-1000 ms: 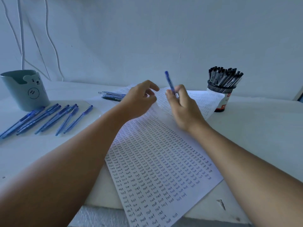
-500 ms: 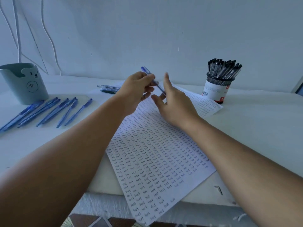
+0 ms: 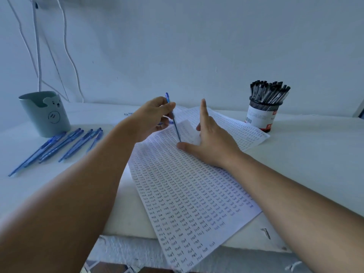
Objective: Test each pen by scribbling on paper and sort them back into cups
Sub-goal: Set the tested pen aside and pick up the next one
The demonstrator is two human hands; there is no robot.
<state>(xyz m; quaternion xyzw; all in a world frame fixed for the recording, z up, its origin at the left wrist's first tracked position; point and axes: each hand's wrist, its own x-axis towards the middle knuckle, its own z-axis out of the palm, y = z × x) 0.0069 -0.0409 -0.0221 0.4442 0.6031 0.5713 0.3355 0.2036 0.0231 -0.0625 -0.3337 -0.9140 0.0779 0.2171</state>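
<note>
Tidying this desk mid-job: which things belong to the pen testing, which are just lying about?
Job:
blue pen in left hand
paper sheet of handwritten words
loose blue pens
grey-green bear cup
mesh cup of black pens

Lying about:
white cables on wall

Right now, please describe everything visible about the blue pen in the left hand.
The blue pen is slim, with a translucent blue plastic-looking barrel. The left hand pinches its upper half; its top end sticks out above the fingers. It stands steeply tilted, tip down on the paper, close to the right hand's thumb.
</note>
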